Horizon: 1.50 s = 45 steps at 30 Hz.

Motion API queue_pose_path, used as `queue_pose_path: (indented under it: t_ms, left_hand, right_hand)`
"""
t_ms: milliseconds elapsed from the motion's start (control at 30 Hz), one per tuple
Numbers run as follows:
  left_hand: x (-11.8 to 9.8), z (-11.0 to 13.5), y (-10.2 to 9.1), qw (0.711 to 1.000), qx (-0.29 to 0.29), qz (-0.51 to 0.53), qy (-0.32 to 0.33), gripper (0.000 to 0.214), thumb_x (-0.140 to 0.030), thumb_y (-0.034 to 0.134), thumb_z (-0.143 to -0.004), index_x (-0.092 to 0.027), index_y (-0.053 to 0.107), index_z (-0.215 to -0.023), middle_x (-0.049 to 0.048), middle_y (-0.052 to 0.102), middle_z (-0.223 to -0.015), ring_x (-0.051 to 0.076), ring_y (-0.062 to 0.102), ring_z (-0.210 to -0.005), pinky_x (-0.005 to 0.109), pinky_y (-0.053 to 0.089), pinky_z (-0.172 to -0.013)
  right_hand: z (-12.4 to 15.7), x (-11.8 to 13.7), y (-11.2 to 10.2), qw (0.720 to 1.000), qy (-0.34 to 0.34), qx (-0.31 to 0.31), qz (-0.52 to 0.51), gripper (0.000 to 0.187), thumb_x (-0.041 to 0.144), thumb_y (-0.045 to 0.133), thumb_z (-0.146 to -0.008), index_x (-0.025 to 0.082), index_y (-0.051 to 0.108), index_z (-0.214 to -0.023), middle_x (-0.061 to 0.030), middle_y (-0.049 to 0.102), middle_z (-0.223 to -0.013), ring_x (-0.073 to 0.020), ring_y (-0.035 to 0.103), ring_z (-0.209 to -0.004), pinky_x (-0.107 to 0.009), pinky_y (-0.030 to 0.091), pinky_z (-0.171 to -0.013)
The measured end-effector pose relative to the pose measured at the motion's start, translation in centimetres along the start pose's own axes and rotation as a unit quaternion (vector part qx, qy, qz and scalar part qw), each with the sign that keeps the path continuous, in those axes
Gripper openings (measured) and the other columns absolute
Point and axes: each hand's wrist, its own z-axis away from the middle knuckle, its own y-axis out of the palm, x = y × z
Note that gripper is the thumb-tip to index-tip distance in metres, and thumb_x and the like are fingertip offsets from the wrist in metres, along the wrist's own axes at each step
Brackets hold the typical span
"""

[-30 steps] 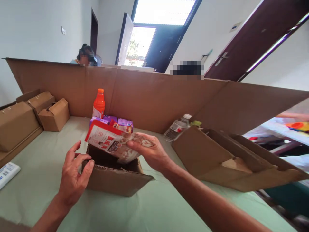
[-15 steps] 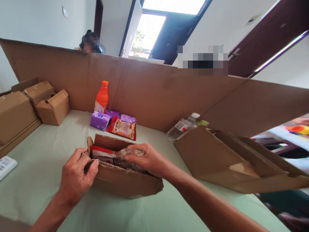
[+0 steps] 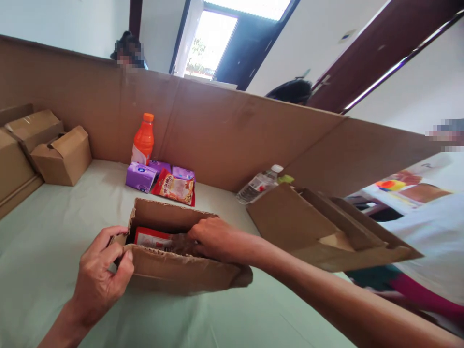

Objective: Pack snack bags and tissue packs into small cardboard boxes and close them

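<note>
An open cardboard box stands on the cloth in front of me. My left hand is closed on the box's left end, with the thumb over the torn top edge. Inside the box lies a red and white food packet whose right part looks clear and brownish. My right hand reaches into the box from the right, its fingers curled down on the packet's right end. The fingertips are partly hidden by the hand and the box wall.
Behind the box are an orange drink bottle, several purple packs and a red snack bag. A clear bottle leans by a larger carton. Small cartons stand left. A cardboard wall runs behind; people are beyond it.
The packet has sunk deeper into the box, and my right hand has followed it down. My left hand stays on the box's left end. The camera view has shifted to the right.
</note>
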Motion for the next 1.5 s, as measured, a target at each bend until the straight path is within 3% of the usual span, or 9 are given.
queue_pose_path:
  t_ms: [267,367,467,533,700,833,1000,1300,1500]
  left_hand:
    - [0.1,0.2,-0.1,1.0,0.006,-0.007,-0.002,0.028,-0.012,0.053,-0.09,-0.019,0.05,-0.063,0.0077,0.068,-0.101,0.016,0.069,-0.093,0.023,0.053,-0.079]
    - [0.3,0.8,0.2,1.0,-0.017,-0.002,-0.017,0.008,-0.015,0.056,-0.09,-0.019,0.063,-0.09,0.0095,0.066,-0.115,0.02,0.067,-0.105,0.029,0.054,-0.086]
    - [0.4,2.1,0.6,0.995,-0.049,0.036,-0.073,0.049,-0.02,0.061,-0.089,-0.019,0.049,-0.136,0.0135,0.058,-0.133,0.021,0.066,-0.107,0.036,0.056,-0.091]
    - [0.6,3.0,0.8,0.992,-0.056,0.056,-0.103,0.062,-0.023,0.065,-0.088,-0.021,0.041,-0.145,0.013,0.057,-0.136,0.021,0.066,-0.107,0.037,0.056,-0.092]
    - [0.6,3.8,0.7,0.994,-0.038,0.023,-0.1,0.053,-0.028,0.065,-0.089,-0.022,0.048,-0.139,0.0082,0.067,-0.123,0.022,0.066,-0.109,0.036,0.054,-0.098]
    - [0.0,2.7,0.3,0.996,-0.02,-0.011,-0.089,0.035,-0.031,0.061,-0.091,-0.021,0.059,-0.124,0.0064,0.07,-0.115,0.02,0.068,-0.104,0.034,0.055,-0.095]
    - [-0.6,1.4,0.1,0.995,0.011,0.012,-0.099,0.027,-0.031,0.058,-0.092,-0.022,0.063,-0.118,0.0053,0.072,-0.114,0.02,0.07,-0.105,0.034,0.056,-0.096]
    - [-1.0,0.4,-0.4,0.984,0.134,0.06,-0.103,0.021,-0.032,0.054,-0.091,-0.023,0.069,-0.104,0.0107,0.068,-0.131,0.029,0.061,-0.127,0.049,0.054,-0.103]
    - [-0.3,1.2,0.0,0.981,0.124,0.075,-0.126,0.014,-0.033,0.056,-0.091,-0.023,0.066,-0.088,0.0115,0.07,-0.128,0.031,0.057,-0.131,0.053,0.052,-0.104]
  right_hand:
    - [-1.2,1.2,-0.8,0.997,-0.061,0.039,0.033,0.032,0.009,0.047,-0.093,0.013,0.078,-0.098,-0.0162,0.077,-0.1,-0.0272,0.073,-0.095,-0.03,0.046,-0.068]
    - [-0.8,1.0,-1.0,0.997,-0.067,0.036,0.02,0.027,0.016,0.052,-0.094,0.016,0.076,-0.108,-0.014,0.077,-0.103,-0.0274,0.073,-0.098,-0.031,0.047,-0.071]
    - [0.9,0.2,-1.2,0.999,-0.041,-0.016,-0.01,0.033,0.028,0.064,-0.09,0.019,0.069,-0.121,-0.0121,0.077,-0.105,-0.0299,0.072,-0.099,-0.033,0.049,-0.075]
    - [2.7,-0.8,-0.8,0.994,-0.012,-0.099,-0.044,0.03,0.03,0.065,-0.09,0.02,0.069,-0.119,-0.0106,0.076,-0.106,-0.0291,0.072,-0.098,-0.034,0.05,-0.076]
    - [7.9,-2.7,2.9,0.919,-0.008,-0.361,-0.158,0.017,0.03,0.055,-0.096,0.023,0.071,-0.096,-0.003,0.076,-0.092,-0.018,0.07,-0.081,-0.029,0.051,-0.073]
    - [9.5,-1.7,6.5,0.88,-0.065,-0.437,-0.174,0.017,0.036,0.061,-0.094,0.022,0.07,-0.096,-0.0058,0.075,-0.093,-0.019,0.069,-0.083,-0.032,0.053,-0.076]
    - [8.7,-0.1,9.0,0.832,-0.081,-0.531,-0.14,0.018,0.011,0.055,-0.092,0.023,0.069,-0.09,-0.0089,0.072,-0.11,-0.0208,0.065,-0.096,-0.035,0.05,-0.078]
    - [8.8,0.7,9.0,0.834,-0.107,-0.53,-0.112,0.029,0.029,0.064,-0.087,0.029,0.065,-0.115,-0.0087,0.068,-0.127,-0.0296,0.062,-0.117,-0.052,0.044,-0.101]
    - [10.3,-0.7,12.2,0.801,0.036,-0.565,-0.195,0.038,0.031,0.059,-0.092,0.028,0.056,-0.129,-0.0105,0.069,-0.12,-0.0285,0.066,-0.11,-0.044,0.051,-0.09]
